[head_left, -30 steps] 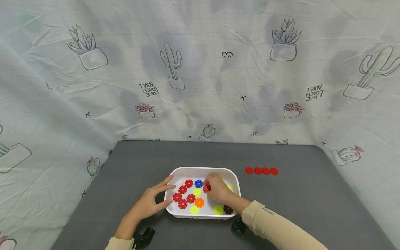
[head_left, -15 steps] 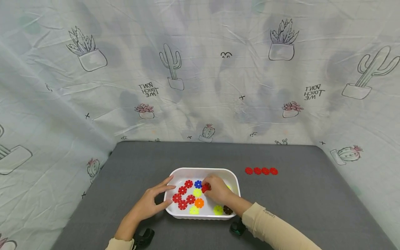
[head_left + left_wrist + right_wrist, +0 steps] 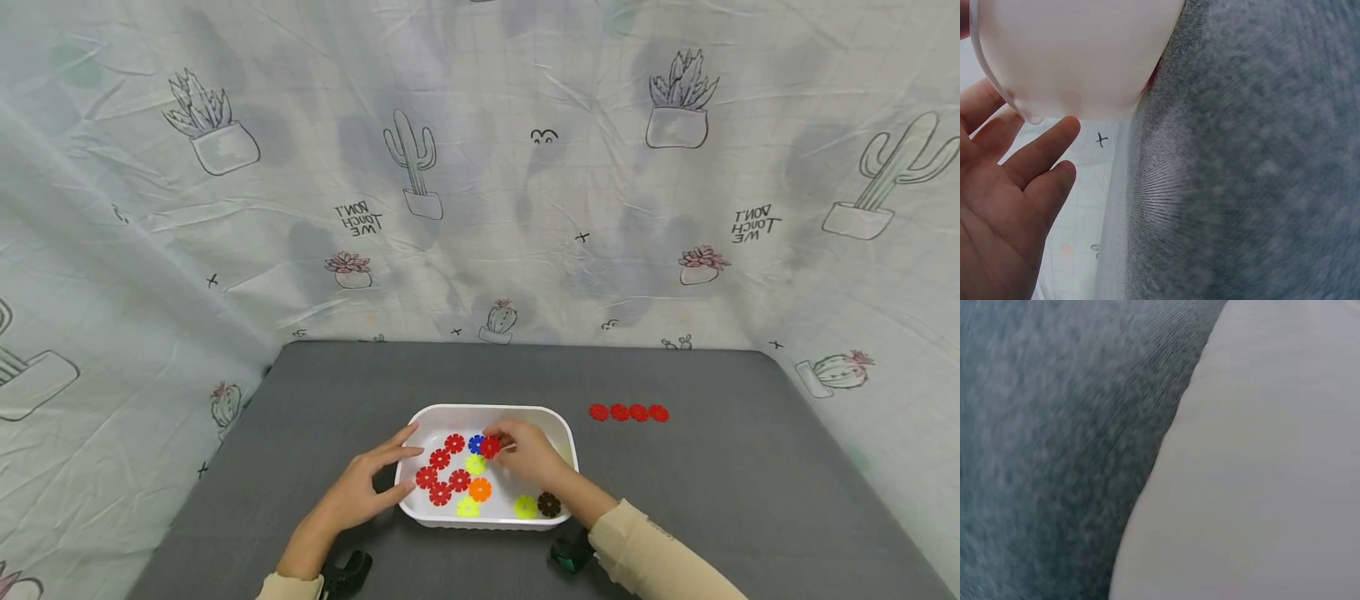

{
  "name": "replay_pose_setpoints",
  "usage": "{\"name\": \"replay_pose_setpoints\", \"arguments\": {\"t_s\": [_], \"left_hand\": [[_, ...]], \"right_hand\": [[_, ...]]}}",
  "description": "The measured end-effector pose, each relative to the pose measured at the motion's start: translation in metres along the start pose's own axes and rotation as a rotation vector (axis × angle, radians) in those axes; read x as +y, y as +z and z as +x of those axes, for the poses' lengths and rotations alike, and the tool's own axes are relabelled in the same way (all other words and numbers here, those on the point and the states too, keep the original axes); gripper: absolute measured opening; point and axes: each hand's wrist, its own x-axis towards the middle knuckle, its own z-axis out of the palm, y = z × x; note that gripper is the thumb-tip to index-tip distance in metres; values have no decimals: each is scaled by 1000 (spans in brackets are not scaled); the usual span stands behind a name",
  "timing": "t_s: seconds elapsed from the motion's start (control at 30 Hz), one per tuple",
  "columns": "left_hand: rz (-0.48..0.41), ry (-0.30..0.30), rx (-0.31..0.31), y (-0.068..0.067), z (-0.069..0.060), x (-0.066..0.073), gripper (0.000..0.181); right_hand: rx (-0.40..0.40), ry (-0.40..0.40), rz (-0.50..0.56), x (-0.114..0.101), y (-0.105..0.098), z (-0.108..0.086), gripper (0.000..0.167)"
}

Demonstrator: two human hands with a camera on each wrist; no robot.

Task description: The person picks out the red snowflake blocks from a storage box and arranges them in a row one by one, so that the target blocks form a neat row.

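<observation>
A white plastic tray [image 3: 510, 524] holds several notched, flower-shaped discs. Over its middle, my right hand [image 3: 531, 454] pinches a red disc [image 3: 490, 447] between thumb and fingers, partly covering a blue disc [image 3: 476, 444]. On the tray's left end rests my left hand [image 3: 367, 487], its fingers spread along the rim; the left wrist view shows that hand [image 3: 1004, 206] with relaxed fingers against the tray's outer wall [image 3: 1079, 56]. Inside the tray, red discs [image 3: 440, 459] lie at left, with an orange disc [image 3: 480, 489] near the middle. The right wrist view shows only the tray's side [image 3: 1241, 475] and cloth.
Several red discs [image 3: 628, 412] form a row on the grey table [image 3: 720, 467], right of the tray. A yellow disc [image 3: 525, 507] and a dark brown disc [image 3: 549, 504] lie at the tray's near right. Behind hangs a cactus-print curtain [image 3: 480, 167].
The right hand has lifted slightly and turned, so the red disc's face now shows beside the blue disc. The left hand stays on the tray's rim.
</observation>
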Motion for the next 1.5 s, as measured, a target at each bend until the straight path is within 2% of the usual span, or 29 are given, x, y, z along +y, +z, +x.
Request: {"name": "replay_pose_setpoints", "arguments": {"t_s": [0.1, 0.27, 0.47, 0.57, 0.77, 0.87, 1.03, 1.13, 1.27, 1.37, 1.5], "left_hand": [[1, -3, 8, 1, 0, 0, 42], [-7, -10, 10, 2, 0, 1, 42], [-13, -14, 2, 2, 0, 1, 43], [-17, -14, 2, 2, 0, 1, 43], [-3, -1, 3, 2, 0, -1, 42], [-1, 2, 2, 2, 0, -1, 42], [-2, -8, -2, 2, -1, -1, 43], [-10, -22, -5, 2, -1, 0, 44], [-16, -30, -3, 1, -1, 2, 44], [-14, -31, -2, 1, -1, 2, 44], [-6, -25, -3, 1, -1, 1, 44]], "right_hand": [[17, 9, 62, 1, -3, -1, 34], [85, 78, 202, 3, -11, -1, 34], [158, 128, 341, 6, -31, -9, 35], [166, 111, 363, 10, -44, -17, 37], [211, -11, 384, 26, -73, -34, 41], [265, -55, 403, 39, -86, -41, 44], [386, -81, 447, 65, -110, -53, 44], [474, -57, 488, 82, -124, -62, 45], [586, 28, 554, 103, -139, -74, 47], [651, 77, 616, 118, -147, -82, 47], [719, 100, 665, 132, -152, -87, 43]]}}
